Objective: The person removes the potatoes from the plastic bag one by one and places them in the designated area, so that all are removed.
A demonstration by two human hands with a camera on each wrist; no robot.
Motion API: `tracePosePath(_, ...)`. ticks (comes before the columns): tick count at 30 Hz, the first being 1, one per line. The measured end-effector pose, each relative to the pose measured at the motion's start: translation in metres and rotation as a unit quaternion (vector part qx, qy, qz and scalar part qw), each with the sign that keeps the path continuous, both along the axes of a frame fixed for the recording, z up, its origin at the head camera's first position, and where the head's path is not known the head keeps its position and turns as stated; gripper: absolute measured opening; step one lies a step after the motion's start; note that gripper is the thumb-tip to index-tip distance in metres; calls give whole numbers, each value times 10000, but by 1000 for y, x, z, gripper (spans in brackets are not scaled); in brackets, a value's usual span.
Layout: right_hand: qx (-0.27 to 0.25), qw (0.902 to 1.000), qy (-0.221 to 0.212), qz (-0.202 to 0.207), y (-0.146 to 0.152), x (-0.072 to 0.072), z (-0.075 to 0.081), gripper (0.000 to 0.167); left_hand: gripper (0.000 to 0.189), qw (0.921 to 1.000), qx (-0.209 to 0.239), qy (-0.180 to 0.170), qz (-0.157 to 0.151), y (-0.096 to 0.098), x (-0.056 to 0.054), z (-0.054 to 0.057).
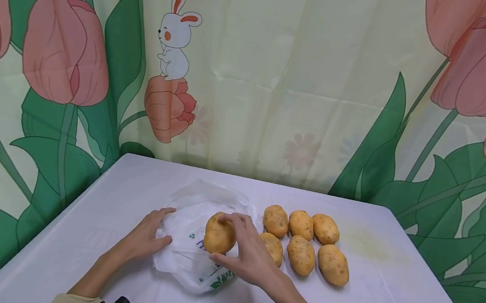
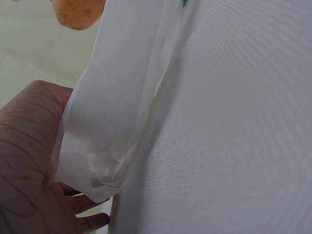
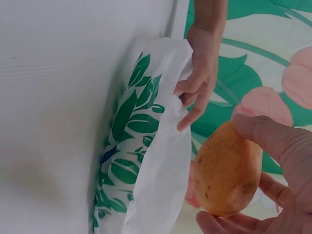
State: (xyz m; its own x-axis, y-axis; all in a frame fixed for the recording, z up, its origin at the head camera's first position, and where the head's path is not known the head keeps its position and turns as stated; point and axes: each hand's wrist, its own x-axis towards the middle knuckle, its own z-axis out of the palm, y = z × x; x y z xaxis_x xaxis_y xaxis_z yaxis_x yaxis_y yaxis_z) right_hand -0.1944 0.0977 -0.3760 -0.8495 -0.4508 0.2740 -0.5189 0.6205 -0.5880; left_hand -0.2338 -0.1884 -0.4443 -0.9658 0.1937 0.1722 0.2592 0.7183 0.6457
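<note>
My right hand [image 1: 249, 251] holds a potato [image 1: 220, 233] over a white plastic bag [image 1: 175, 259], thumb on one side and fingers on the other. In the right wrist view the potato [image 3: 228, 170] shows brown-yellow skin with small dark specks, beside the bag's upper edge. The bag, printed with green leaves [image 3: 129, 124], lies crumpled on the table. My left hand [image 1: 148, 233] is at the bag's left edge, thumb and fingers spread apart and touching the plastic. Part of that hand is hidden behind the bag [image 2: 112, 87] in the left wrist view.
Several more potatoes [image 1: 301, 255] lie in two rows to the right of the bag. All rest on a table with a white cloth [image 1: 388, 301]. Behind its far edge hangs a curtain [image 1: 251, 122] printed with tulips and a rabbit.
</note>
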Motion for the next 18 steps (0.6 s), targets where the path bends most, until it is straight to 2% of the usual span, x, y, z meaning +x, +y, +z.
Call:
tracePosePath(9,-73,10000,39,-20,18,5,-2,68,68,10000,-13,-35,31,1,1,0)
tracePosePath(18,131,9994,134,-301,32,10,1,68,68,10000,-7,-20,20,1,1,1)
